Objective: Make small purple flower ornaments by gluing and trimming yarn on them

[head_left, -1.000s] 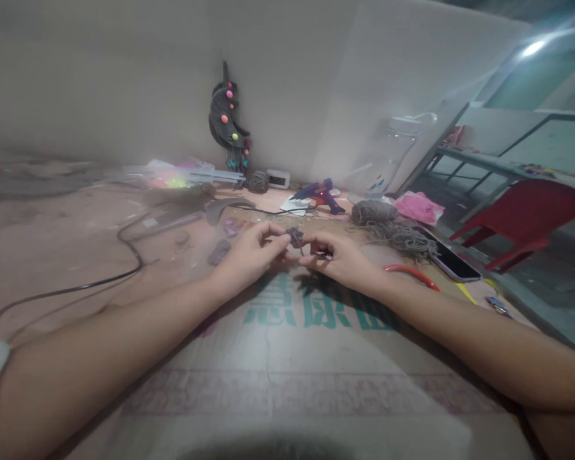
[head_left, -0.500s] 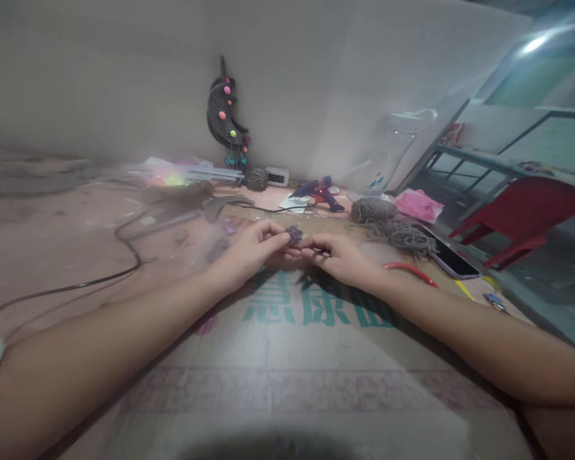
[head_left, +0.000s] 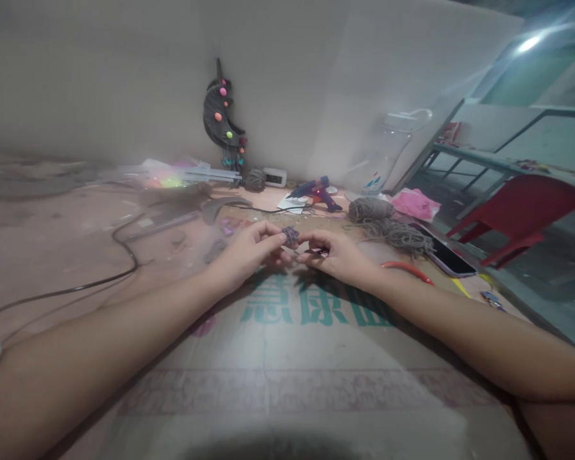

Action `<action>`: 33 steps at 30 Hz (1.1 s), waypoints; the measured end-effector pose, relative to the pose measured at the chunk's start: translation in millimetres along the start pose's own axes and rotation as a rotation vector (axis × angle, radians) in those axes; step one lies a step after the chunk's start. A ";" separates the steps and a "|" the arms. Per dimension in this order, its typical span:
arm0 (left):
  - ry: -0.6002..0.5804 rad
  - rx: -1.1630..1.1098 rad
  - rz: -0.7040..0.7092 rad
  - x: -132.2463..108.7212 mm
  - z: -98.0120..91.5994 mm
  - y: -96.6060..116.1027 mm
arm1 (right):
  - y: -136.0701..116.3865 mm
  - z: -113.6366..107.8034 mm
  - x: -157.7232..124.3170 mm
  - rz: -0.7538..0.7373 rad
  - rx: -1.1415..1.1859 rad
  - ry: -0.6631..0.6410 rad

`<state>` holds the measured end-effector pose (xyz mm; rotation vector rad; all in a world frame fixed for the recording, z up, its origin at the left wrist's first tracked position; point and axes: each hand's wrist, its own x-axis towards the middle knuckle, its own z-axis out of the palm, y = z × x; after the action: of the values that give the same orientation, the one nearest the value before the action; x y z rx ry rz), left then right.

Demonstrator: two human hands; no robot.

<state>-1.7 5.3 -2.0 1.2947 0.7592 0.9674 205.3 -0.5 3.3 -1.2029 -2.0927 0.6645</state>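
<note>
My left hand (head_left: 256, 250) is closed, pinching a small bundle of grey yarn (head_left: 290, 236) between thumb and fingers. Close by on its right, my right hand (head_left: 333, 253) is closed too, its fingertips just beside the bundle. Something small and dark shows between its fingers, too blurred to name. Both hands are held over a cardboard sheet (head_left: 268, 390) with green printed characters. Beyond them lie a ball of grey yarn (head_left: 371, 209) and a loose tangle of grey yarn (head_left: 405, 236).
A glue gun (head_left: 314, 191) with a red light lies at the back, near a clear plastic jug (head_left: 381, 153). A phone (head_left: 448, 254), a pink bag (head_left: 416, 204) and a red ring-shaped thing (head_left: 407, 271) are at right. A yarn-wrapped moon (head_left: 215, 115) hangs on the wall. A cable (head_left: 119, 275) crosses at left.
The yarn bundle is turned slightly, and my right fingers have shifted so that more of the dark item shows. The whole view has moved a little.
</note>
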 end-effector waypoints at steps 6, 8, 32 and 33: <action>0.028 0.041 -0.014 -1.4 1.5 3.0 | -4.6 -0.6 -1.0 0.002 0.019 -0.031; 0.025 0.050 -0.007 -2.1 2.1 4.2 | -7.0 -1.6 -0.8 0.022 0.053 -0.051; -0.023 -0.130 -0.057 -0.1 2.8 2.5 | -4.3 -1.7 0.4 0.060 0.119 -0.182; -0.021 -0.134 -0.063 0.0 2.9 2.7 | -4.9 -2.1 0.6 0.055 0.133 -0.193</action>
<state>0.5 4.0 1.1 1.1565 0.7037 0.9368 203.8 -2.0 8.3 -1.1645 -2.1386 0.9637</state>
